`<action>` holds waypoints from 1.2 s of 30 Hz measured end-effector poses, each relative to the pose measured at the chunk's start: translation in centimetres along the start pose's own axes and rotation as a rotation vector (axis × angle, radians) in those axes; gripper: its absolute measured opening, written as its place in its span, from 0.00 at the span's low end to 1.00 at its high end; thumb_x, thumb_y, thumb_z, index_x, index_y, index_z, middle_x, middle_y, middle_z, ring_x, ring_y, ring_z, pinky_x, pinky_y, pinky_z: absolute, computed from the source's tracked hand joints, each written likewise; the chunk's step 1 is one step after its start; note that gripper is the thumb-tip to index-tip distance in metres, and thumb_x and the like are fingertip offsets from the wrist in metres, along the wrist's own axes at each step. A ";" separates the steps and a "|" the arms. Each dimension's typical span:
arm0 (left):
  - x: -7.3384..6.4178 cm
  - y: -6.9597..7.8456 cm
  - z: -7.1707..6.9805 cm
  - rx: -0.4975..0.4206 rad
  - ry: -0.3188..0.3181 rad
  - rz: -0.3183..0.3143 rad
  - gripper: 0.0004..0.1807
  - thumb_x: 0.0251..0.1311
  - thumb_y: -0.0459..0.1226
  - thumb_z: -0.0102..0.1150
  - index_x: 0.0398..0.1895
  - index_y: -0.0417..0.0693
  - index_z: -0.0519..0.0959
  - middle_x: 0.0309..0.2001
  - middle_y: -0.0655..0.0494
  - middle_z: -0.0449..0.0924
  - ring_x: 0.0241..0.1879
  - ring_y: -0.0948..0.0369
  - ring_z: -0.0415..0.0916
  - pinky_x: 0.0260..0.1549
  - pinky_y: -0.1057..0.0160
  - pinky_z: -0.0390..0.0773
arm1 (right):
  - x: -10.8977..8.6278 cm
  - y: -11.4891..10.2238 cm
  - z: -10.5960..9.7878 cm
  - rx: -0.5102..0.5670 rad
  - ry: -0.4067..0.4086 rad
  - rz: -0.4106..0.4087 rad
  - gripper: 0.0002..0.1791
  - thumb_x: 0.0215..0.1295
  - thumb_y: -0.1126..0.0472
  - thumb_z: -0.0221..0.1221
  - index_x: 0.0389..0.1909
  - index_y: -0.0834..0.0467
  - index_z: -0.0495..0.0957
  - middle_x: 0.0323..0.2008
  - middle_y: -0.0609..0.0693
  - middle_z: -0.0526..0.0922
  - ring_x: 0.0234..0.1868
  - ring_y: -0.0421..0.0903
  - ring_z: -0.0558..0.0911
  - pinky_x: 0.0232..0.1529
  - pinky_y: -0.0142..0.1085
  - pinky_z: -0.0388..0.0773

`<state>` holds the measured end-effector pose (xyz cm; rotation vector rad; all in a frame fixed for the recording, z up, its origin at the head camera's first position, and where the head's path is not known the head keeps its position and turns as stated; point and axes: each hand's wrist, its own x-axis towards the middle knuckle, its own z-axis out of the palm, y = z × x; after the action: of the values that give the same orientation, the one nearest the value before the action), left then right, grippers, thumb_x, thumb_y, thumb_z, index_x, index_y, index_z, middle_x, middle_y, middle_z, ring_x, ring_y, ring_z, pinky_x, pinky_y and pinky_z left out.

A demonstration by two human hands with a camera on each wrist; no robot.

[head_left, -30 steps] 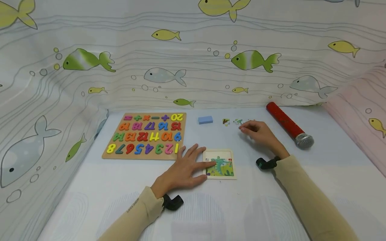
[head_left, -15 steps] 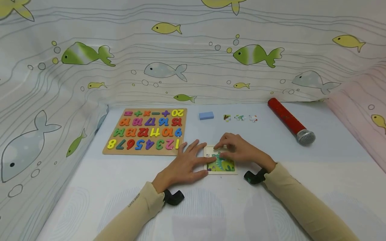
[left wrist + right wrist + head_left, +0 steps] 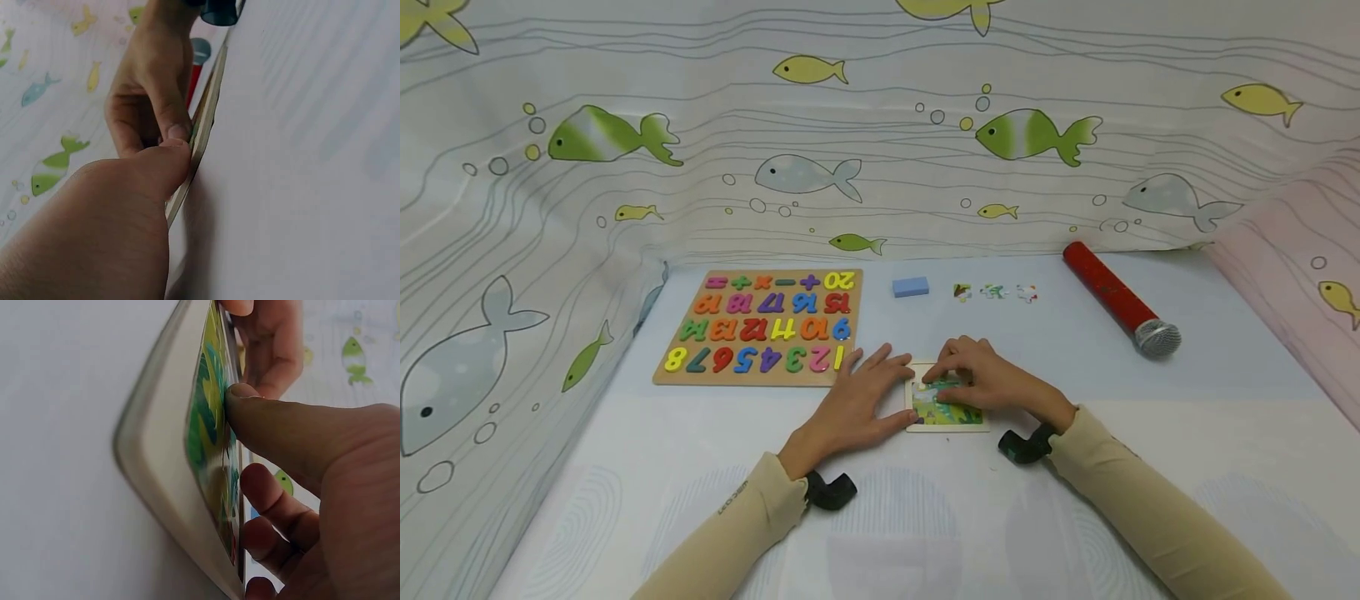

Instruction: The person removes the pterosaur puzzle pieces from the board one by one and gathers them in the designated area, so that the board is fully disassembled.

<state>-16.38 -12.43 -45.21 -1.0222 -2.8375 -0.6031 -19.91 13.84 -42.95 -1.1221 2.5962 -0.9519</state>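
Left grip (image 3: 852, 408), straight-fingered, touched the puzzle (image 3: 955, 415), well off the counter's (image 3: 1037, 533) far edge. Right grip (image 3: 988, 377) touched it, hold unclear.

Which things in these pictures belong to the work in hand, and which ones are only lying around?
Seem to belong to the work:
framed picture puzzle, touched by the left hand and the right hand
three loose puzzle pieces, lying beyond it

Probably just lying about:
number board
blue block
red microphone
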 end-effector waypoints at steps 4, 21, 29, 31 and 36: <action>-0.1 0.1 0.1 0.015 0.004 -0.011 0.36 0.65 0.63 0.55 0.72 0.57 0.71 0.76 0.61 0.66 0.81 0.49 0.50 0.77 0.37 0.45 | 0.1 0.0 0.0 0.020 -0.004 0.006 0.14 0.61 0.58 0.71 0.48 0.49 0.89 0.38 0.45 0.80 0.37 0.42 0.70 0.41 0.40 0.57; 0.1 0.6 0.0 0.140 -0.022 -0.082 0.40 0.63 0.69 0.50 0.75 0.66 0.67 0.78 0.68 0.61 0.83 0.47 0.44 0.74 0.31 0.41 | 0.0 -0.3 0.0 0.045 -0.011 0.028 0.13 0.63 0.58 0.70 0.48 0.49 0.87 0.37 0.42 0.83 0.39 0.41 0.72 0.41 0.40 0.56; 0.1 0.6 0.0 0.121 -0.020 -0.087 0.40 0.62 0.69 0.51 0.75 0.66 0.68 0.78 0.68 0.62 0.82 0.47 0.44 0.73 0.29 0.40 | 0.0 -0.4 0.0 0.065 -0.009 0.027 0.12 0.63 0.59 0.70 0.48 0.49 0.86 0.37 0.43 0.84 0.42 0.41 0.74 0.42 0.41 0.57; 0.1 0.6 0.0 0.112 -0.021 -0.092 0.40 0.62 0.69 0.52 0.75 0.66 0.68 0.78 0.68 0.62 0.82 0.47 0.44 0.73 0.29 0.39 | 0.0 -0.4 0.0 0.072 -0.007 0.028 0.12 0.63 0.59 0.70 0.48 0.49 0.86 0.37 0.43 0.84 0.42 0.42 0.75 0.43 0.41 0.57; 0.1 0.6 0.0 0.096 -0.025 -0.106 0.40 0.62 0.69 0.52 0.75 0.66 0.68 0.78 0.68 0.62 0.83 0.47 0.43 0.73 0.29 0.37 | -0.1 -0.3 0.1 0.085 0.002 0.024 0.11 0.63 0.60 0.70 0.46 0.49 0.85 0.36 0.44 0.82 0.42 0.43 0.74 0.44 0.42 0.56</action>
<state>-16.13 -11.93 -45.03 -0.8760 -2.9254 -0.4589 -19.68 13.70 -42.83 -1.0665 2.5387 -1.0482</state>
